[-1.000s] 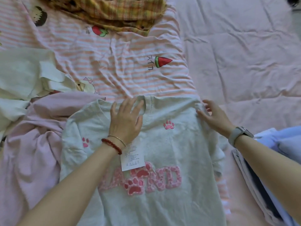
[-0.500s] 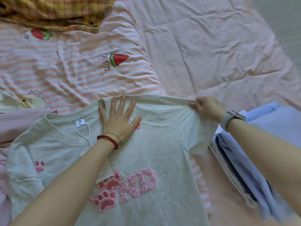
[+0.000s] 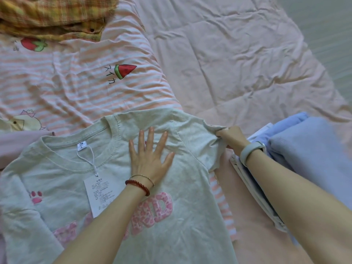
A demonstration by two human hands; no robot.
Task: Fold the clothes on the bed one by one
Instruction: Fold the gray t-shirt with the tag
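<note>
A light grey T-shirt (image 3: 190, 216) with pink paw prints and pink letters lies face up on the bed, a white paper tag (image 3: 99, 197) hanging from its collar. My left hand (image 3: 150, 157) presses flat on the shirt's right shoulder area, fingers spread. My right hand (image 3: 231, 137) pinches the end of the shirt's right sleeve and holds it stretched out sideways.
A pink-and-white striped fruit-print garment (image 3: 80, 86) lies spread behind the T-shirt. A yellow plaid garment (image 3: 51, 16) sits at the far left. A pale pink garment (image 3: 21, 141) lies at the left. Folded blue and white clothes (image 3: 308, 161) are stacked at the right on the pink quilt (image 3: 238, 60).
My left hand slid right from the collar onto the shoulder. My right hand closed on the sleeve end and pulled it outward, flattening the shirt. The view shifted right.
</note>
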